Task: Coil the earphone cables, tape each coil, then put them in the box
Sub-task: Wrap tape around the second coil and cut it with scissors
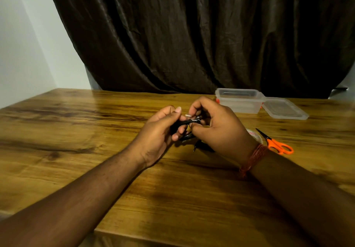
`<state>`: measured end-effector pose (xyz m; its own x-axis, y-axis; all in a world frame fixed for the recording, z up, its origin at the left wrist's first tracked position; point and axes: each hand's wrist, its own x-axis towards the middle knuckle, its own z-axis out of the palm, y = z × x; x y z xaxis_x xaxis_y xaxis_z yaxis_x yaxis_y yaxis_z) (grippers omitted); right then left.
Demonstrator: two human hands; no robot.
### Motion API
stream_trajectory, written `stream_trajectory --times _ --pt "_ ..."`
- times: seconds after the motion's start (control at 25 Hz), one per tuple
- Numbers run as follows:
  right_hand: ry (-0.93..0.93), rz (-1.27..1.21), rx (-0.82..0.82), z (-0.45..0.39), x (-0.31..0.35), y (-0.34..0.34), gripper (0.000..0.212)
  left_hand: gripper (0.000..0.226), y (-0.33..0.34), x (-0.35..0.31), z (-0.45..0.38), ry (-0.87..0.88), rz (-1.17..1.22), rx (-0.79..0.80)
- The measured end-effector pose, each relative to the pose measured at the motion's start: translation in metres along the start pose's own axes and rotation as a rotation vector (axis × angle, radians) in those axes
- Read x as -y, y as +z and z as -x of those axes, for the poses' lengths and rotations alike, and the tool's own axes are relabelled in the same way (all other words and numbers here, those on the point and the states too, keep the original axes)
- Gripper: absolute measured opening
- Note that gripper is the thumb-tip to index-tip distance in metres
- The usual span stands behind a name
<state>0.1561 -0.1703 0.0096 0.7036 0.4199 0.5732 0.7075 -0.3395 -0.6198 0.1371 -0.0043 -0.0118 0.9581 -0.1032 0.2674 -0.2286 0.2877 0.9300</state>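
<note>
A dark curtain (192,35) hangs behind the wooden table (76,131). A clear plastic box (239,100) stands open at the far right of the table, its lid (285,109) lying flat beside it. The left hand (157,131) and right hand (217,127) meet above the table centre, fingers curled, both gripping a black earphone cable (187,121) between them. Orange-handled scissors (276,144) lie right of the right wrist. A tape roll (254,134) sits partly hidden behind that hand.
</note>
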Motion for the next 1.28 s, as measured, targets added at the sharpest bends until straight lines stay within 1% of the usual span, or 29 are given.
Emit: stream_trajectory --times 0.2,0.32,0.4,0.56,0.64,0.72,0.92,1.12,1.28 --pt "0.01 -0.016 0.006 0.0011 0.0014 0.0002 0.028 0.019 -0.0027 0.0013 0.0002 0.017 -0.019 0.054" --pt "0.005 -0.025 0.003 0.0015 0.0016 0.0003 0.032 0.011 -0.0034 0.0021 -0.0005 0.021 -0.049 0.048" --pt "0.008 -0.021 0.006 0.0012 0.0014 0.0002 0.034 0.011 -0.0037 0.0031 -0.0008 0.015 -0.069 0.042" --pt "-0.011 0.003 -0.001 0.0008 0.0 0.001 0.035 0.008 -0.0049 0.0031 -0.0011 0.011 -0.034 0.047" --pt "-0.019 0.011 0.001 0.0006 -0.0011 0.0012 0.035 0.014 -0.0049 0.0029 -0.0007 -0.001 -0.026 0.058" --pt "-0.032 0.028 0.011 0.0003 -0.0023 0.0016 0.035 0.02 -0.003 0.003 -0.0001 0.002 -0.064 0.063" --pt "-0.048 0.05 0.012 -0.0002 -0.0036 0.0012 0.036 0.016 -0.0027 0.0026 0.0016 0.049 -0.161 0.047" --pt "-0.028 0.042 0.008 -0.0002 -0.0025 -0.0006 0.037 0.022 -0.0019 0.001 0.0024 0.085 -0.29 0.055" --pt "-0.008 0.033 0.012 -0.0006 -0.0023 -0.002 0.038 0.019 0.0029 -0.0014 0.0055 0.111 -0.377 0.043"
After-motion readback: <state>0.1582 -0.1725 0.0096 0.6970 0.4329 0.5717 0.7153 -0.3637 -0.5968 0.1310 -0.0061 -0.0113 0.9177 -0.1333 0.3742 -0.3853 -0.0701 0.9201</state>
